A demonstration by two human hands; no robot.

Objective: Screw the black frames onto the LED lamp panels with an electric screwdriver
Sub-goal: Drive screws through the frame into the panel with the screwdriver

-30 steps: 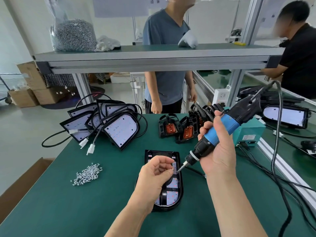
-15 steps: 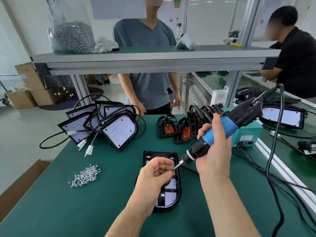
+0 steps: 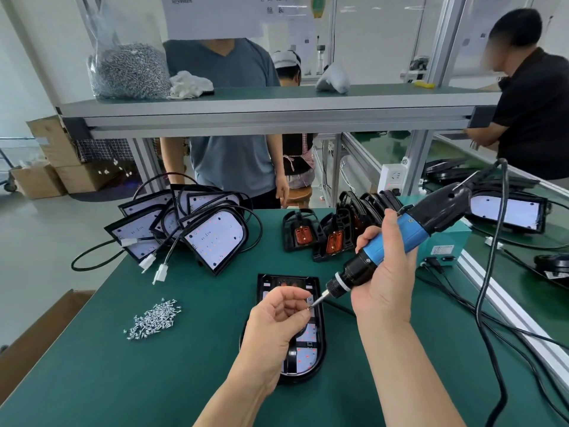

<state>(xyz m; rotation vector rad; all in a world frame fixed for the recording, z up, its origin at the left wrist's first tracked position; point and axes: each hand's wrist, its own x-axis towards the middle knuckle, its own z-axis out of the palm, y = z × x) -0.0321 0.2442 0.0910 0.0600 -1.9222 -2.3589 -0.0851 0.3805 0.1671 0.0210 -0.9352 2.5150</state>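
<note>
An LED lamp panel with a black frame (image 3: 309, 357) laid on it rests flat on the green table (image 3: 92, 365) in front of me. My left hand (image 3: 277, 322) hovers over it, fingers curled, pinching a small screw at the screwdriver's tip. My right hand (image 3: 385, 278) grips the blue and black electric screwdriver (image 3: 400, 238), tilted with its bit pointing down-left at my left fingertips. A heap of loose screws (image 3: 154, 318) lies on the table to the left.
Bare LED panels with cables (image 3: 215, 238) are stacked at the back left, spare black frames (image 3: 326, 235) at the back centre. A teal power box (image 3: 446, 245) and black cords (image 3: 492, 303) lie on the right. Several people stand behind the shelf (image 3: 277, 100).
My head has tilted up a little, so the scene sits lower. The person in the grey shirt stepped left. Both hands stay together at the screwdriver tip.
</note>
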